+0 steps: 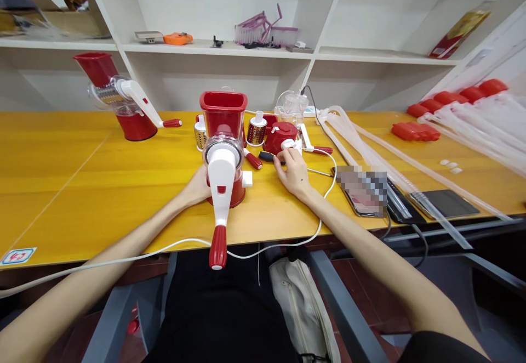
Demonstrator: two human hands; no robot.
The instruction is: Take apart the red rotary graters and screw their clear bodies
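Observation:
A red and white rotary grater [224, 132] stands upright near the table's front edge, its white crank [222, 187] hanging down toward me. My left hand [200, 186] is closed round the left side of its red base; the fingertips are hidden behind it. On the right, my right hand [292, 172] is closed with its thumb and fingers at the black handle of a screwdriver [267, 157], whose thin shaft shows past the wrist. Just beyond the knuckles are a red grater base [282, 135] and a white knob [289, 144]. A metal grating drum [257, 129] stands between the two hands.
A second rotary grater [133, 124] stands at the back left. A white cable [275, 254] loops along the front edge. To the right lie a phone [364, 190], a dark tablet [447, 203], long clear plastic strips [357, 143] and red parts [415, 131]. White shelves [222, 47] rise behind.

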